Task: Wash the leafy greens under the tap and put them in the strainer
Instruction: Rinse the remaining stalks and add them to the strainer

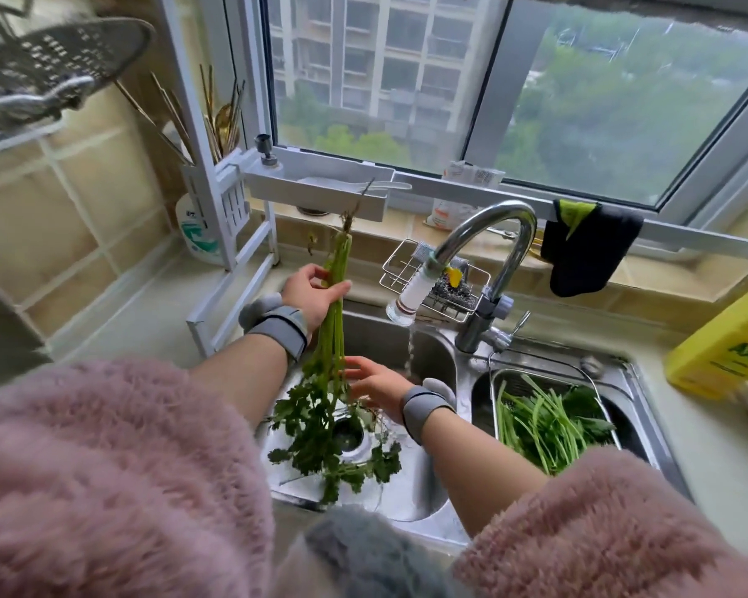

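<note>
My left hand (pixel 314 293) grips a bunch of leafy greens (pixel 327 425) by the stems, roots up, so the leaves hang down into the left sink basin (pixel 407 494). My right hand (pixel 378 384) has relaxed fingers that touch the stems lower down. Water runs from the tap (pixel 480 248) just right of my right hand. In the right basin sits a metal strainer (pixel 499 407) that holds several washed greens (pixel 549 420).
A yellow detergent bottle (pixel 726 343) stands on the counter at the right. A wire sponge rack (pixel 437 282) sits behind the tap, and a dark cloth (pixel 586 248) hangs from the window rail. A white utensil rack (pixel 230 200) stands at the left.
</note>
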Demonstrator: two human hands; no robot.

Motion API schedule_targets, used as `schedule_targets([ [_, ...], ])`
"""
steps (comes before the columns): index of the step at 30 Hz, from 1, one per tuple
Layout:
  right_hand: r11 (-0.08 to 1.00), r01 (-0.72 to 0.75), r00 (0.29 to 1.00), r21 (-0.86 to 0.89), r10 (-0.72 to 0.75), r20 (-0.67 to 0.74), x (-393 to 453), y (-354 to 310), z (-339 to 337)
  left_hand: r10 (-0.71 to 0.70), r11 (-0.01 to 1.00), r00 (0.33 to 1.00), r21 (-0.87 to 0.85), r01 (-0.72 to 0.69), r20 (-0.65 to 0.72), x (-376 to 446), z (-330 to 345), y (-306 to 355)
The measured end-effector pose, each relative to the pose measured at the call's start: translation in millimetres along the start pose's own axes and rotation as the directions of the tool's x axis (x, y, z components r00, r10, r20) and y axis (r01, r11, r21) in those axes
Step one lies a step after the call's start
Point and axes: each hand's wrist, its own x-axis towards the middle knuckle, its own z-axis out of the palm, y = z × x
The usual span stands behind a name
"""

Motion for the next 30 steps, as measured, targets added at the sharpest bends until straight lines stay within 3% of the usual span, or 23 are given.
schedule_targets([
  [2,0.999,0.039,0.999,-0.019,-0.039,0.024,6.3,-1.6,11.0,0.007,1.000,1.000,0.014,-0.007,-0.002,-0.6,-2.7,0.3],
  [6,0.942,0.042,0.990,-0.333,-0.083,-0.110,14.1,-1.7,10.8,0.021,0.998,1.000,0.058,-0.021,0.002,4.4,-12.5,-1.6],
  [12,0.901,-0.064,0.984,-0.429,-0.014,-0.176,17.0,12.0,-4.8,0.031,0.982,0.999,0.183,-0.037,0.036,5.0,-11.6,-12.1],
  [14,0.939,-0.126,0.963,-0.321,0.038,-0.266,18.3,15.9,-12.1,0.025,0.977,0.998,0.211,-0.035,0.050,2.6,-8.6,-15.0],
  [16,0.994,-0.111,0.927,0.016,0.110,-0.358,18.8,14.6,-20.8,0.010,0.974,0.998,0.224,-0.023,0.059,0.5,-6.7,-18.0],
  [18,0.916,-0.024,0.898,0.399,0.196,-0.394,18.0,8.2,-29.4,-0.008,0.974,0.998,0.224,-0.007,0.069,-0.3,-5.6,-22.9],
  [20,0.754,0.092,0.888,0.650,0.234,-0.396,17.5,2.3,-35.5,-0.032,0.972,0.995,0.236,0.009,0.091,-1.8,-4.3,-27.8],
  [22,0.646,0.160,0.881,0.747,0.248,-0.403,16.8,-2.4,-37.8,-0.050,0.970,0.994,0.244,0.024,0.102,-2.9,-1.8,-32.5],
  [25,0.589,0.238,0.867,0.772,0.230,-0.443,19.8,-8.0,-37.5,-0.069,0.969,0.992,0.242,0.042,0.102,-4.2,1.0,-37.1],
  [30,0.614,0.266,0.841,0.743,0.229,-0.490,20.7,-4.6,-46.2,-0.114,0.959,0.986,0.272,0.077,0.121,-2.5,1.5,-49.0],
])
